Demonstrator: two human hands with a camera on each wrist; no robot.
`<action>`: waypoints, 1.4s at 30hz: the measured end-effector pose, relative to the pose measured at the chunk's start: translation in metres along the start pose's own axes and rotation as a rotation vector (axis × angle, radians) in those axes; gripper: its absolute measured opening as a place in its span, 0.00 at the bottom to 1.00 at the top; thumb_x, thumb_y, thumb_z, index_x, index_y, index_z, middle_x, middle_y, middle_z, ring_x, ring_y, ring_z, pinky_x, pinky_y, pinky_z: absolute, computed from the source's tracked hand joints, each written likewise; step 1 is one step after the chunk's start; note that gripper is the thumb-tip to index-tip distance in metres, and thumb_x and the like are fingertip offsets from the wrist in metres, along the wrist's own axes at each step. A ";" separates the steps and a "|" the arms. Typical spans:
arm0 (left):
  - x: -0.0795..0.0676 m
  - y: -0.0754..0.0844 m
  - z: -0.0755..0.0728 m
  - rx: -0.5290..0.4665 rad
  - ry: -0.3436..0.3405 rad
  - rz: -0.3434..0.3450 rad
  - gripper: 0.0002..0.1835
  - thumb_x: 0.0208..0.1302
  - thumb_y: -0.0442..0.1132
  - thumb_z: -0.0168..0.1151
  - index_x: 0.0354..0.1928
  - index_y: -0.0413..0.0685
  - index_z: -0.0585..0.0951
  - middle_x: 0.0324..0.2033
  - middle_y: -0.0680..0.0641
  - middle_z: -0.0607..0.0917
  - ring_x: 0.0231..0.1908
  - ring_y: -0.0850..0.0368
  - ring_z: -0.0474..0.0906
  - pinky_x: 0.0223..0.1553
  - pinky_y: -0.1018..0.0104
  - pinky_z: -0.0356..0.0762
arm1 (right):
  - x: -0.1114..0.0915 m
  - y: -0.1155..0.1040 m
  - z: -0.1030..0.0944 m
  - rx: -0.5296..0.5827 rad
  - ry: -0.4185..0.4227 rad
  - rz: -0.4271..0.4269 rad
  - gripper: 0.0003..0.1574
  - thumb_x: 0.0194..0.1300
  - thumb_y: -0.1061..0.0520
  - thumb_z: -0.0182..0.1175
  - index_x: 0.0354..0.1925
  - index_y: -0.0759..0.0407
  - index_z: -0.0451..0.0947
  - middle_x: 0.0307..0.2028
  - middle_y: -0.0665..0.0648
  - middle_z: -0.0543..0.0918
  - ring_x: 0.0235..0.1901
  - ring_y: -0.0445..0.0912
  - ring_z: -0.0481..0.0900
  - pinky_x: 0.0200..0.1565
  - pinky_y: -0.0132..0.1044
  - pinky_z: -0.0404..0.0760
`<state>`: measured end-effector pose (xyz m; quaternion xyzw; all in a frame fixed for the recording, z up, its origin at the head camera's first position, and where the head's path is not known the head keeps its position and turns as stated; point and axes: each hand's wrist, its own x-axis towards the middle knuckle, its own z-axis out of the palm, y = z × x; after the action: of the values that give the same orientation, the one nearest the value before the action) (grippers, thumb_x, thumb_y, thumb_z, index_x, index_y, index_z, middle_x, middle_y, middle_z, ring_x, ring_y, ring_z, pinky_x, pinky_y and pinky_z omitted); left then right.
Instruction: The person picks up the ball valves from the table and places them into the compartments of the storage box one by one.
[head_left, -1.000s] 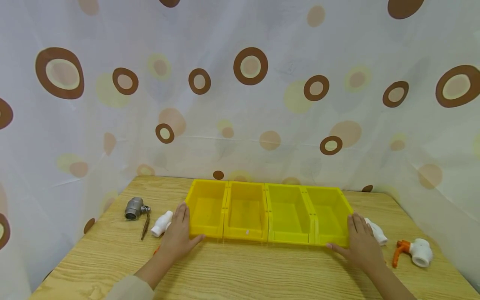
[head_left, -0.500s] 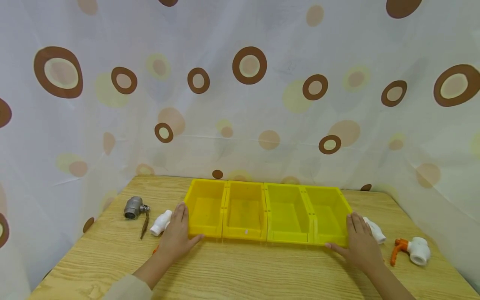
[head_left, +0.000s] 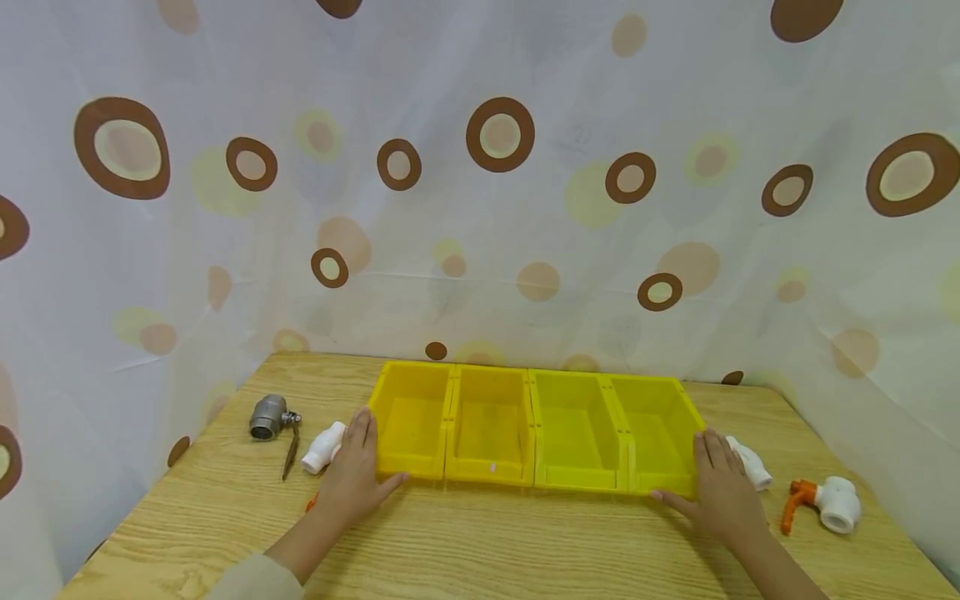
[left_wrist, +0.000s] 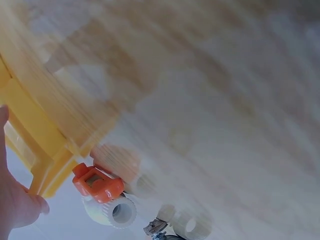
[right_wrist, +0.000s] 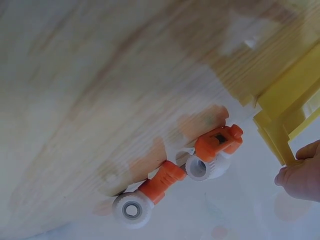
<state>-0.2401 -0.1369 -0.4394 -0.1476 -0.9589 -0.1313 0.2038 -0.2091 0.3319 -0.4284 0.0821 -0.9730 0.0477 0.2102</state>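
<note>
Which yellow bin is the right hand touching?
The rightmost bin: the right hand touches its outer side; the other three bins stand clear of it.

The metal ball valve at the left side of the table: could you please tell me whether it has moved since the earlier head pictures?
No, the metal ball valve shows no visible shift in any direction against the table's back-left corner.
</note>
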 end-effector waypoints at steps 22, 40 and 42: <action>-0.005 0.003 -0.003 -0.006 -0.014 -0.009 0.51 0.49 0.54 0.69 0.62 0.20 0.59 0.64 0.27 0.59 0.65 0.35 0.58 0.61 0.47 0.65 | -0.004 -0.002 -0.004 -0.004 -0.073 0.039 0.69 0.46 0.29 0.64 0.59 0.86 0.56 0.60 0.84 0.59 0.59 0.74 0.57 0.57 0.67 0.59; -0.008 0.003 -0.006 -0.018 -0.045 -0.021 0.51 0.50 0.53 0.69 0.63 0.20 0.58 0.65 0.27 0.57 0.66 0.34 0.56 0.61 0.47 0.65 | -0.010 -0.004 -0.003 -0.029 0.006 0.010 0.69 0.42 0.29 0.66 0.57 0.86 0.60 0.58 0.83 0.63 0.58 0.72 0.61 0.56 0.66 0.64; -0.008 0.003 -0.007 -0.025 -0.049 -0.021 0.51 0.50 0.54 0.68 0.63 0.20 0.58 0.65 0.26 0.57 0.66 0.34 0.56 0.62 0.46 0.63 | -0.011 -0.004 -0.002 -0.034 0.033 -0.002 0.68 0.41 0.29 0.67 0.57 0.86 0.61 0.57 0.83 0.64 0.57 0.72 0.63 0.55 0.66 0.65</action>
<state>-0.2295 -0.1378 -0.4365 -0.1431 -0.9634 -0.1417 0.1769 -0.1978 0.3294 -0.4308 0.0787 -0.9701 0.0324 0.2274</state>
